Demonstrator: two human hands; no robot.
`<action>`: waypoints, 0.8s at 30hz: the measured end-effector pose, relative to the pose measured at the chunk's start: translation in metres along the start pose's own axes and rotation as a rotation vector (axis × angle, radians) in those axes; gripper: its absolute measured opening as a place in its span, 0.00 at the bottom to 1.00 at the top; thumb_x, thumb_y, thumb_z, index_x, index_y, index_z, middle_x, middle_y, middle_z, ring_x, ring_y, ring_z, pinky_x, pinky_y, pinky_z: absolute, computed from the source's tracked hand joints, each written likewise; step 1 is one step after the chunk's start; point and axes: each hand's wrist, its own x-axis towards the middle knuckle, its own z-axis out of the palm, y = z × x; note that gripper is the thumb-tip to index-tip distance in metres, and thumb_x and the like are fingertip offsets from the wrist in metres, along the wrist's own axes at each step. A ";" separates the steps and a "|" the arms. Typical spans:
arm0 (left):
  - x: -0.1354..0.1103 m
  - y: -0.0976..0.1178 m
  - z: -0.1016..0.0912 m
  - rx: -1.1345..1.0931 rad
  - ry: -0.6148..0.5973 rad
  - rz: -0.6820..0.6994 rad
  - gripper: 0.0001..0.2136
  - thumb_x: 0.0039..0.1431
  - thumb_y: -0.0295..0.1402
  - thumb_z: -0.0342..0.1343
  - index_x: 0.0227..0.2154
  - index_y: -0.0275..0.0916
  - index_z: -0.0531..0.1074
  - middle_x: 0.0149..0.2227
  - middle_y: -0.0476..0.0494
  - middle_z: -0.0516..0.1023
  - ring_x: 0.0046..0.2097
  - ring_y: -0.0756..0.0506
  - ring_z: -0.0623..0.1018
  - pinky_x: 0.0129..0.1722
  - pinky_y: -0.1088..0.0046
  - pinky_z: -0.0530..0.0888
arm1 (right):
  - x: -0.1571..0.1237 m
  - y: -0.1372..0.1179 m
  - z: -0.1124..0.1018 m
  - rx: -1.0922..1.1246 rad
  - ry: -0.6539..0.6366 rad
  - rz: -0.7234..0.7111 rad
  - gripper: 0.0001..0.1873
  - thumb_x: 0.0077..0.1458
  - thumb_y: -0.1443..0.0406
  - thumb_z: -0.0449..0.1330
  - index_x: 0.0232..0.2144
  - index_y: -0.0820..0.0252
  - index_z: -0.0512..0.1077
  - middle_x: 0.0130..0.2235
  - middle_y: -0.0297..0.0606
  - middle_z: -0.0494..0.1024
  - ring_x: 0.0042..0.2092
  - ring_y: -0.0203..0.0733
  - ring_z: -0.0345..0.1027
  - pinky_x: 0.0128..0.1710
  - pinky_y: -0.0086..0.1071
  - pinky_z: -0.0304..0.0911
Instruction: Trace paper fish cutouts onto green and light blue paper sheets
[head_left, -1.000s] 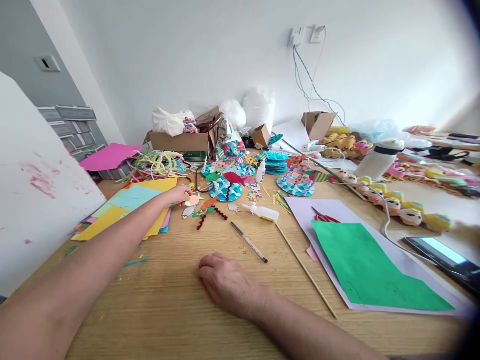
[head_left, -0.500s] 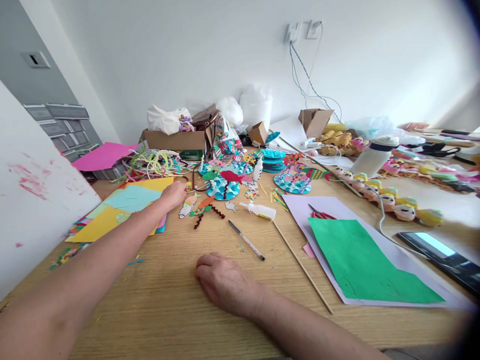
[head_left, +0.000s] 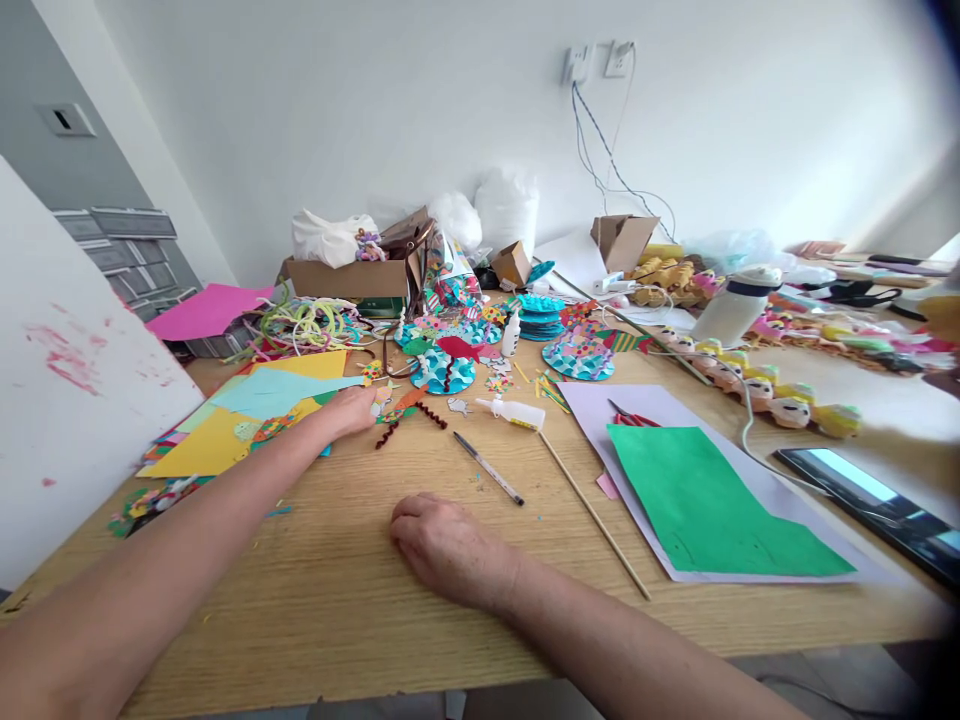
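Observation:
My left hand (head_left: 354, 410) is stretched out over paper fish cutouts, its fingers drawn together; what they hold, if anything, is hidden. A piece of a paper fish (head_left: 383, 394) shows at its fingertips. Beside it lie an orange cutout (head_left: 407, 402) and dark brown curled pipe cleaners (head_left: 431, 414). Nearer to me, my right hand (head_left: 442, 548) rests on the tabletop, loosely curled, with nothing visible in it. A pen (head_left: 487, 467) lies just beyond it. A glue bottle (head_left: 514, 412) on its side and a thin wooden stick (head_left: 592, 512) are to the right.
Coloured paper sheets (head_left: 187, 440) are stacked at left. Green paper (head_left: 720, 500) lies on a lilac sheet (head_left: 652, 400) at right, near red-handled scissors (head_left: 634, 417). Blue decorated discs (head_left: 577, 362), a standing glue bottle (head_left: 511, 335) and cardboard boxes (head_left: 349, 277) are farther back. A phone (head_left: 862, 490) sits far right.
My left hand has moved from the paper stack's edge slightly right and towards me, onto the fish cutouts. My right hand has stayed in place. The view has shifted slightly.

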 end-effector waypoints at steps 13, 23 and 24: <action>-0.007 -0.010 0.012 0.019 0.183 0.033 0.15 0.62 0.26 0.43 0.51 0.37 0.62 0.41 0.37 0.76 0.44 0.42 0.76 0.40 0.67 0.70 | 0.001 0.000 -0.003 -0.033 -0.017 0.026 0.09 0.56 0.70 0.51 0.29 0.62 0.71 0.35 0.40 0.75 0.36 0.37 0.68 0.36 0.27 0.60; 0.005 -0.014 0.011 0.068 0.115 0.235 0.11 0.62 0.34 0.49 0.44 0.35 0.69 0.45 0.40 0.73 0.47 0.43 0.73 0.47 0.58 0.70 | 0.001 -0.001 -0.005 -0.006 -0.033 0.046 0.09 0.56 0.72 0.51 0.29 0.63 0.71 0.37 0.41 0.75 0.37 0.37 0.67 0.37 0.28 0.60; 0.006 -0.013 0.009 0.075 0.096 0.241 0.12 0.61 0.36 0.51 0.45 0.35 0.69 0.46 0.40 0.73 0.46 0.43 0.73 0.46 0.57 0.70 | 0.001 -0.001 -0.006 -0.002 -0.034 0.046 0.09 0.56 0.72 0.51 0.29 0.63 0.71 0.37 0.41 0.75 0.38 0.37 0.67 0.38 0.28 0.60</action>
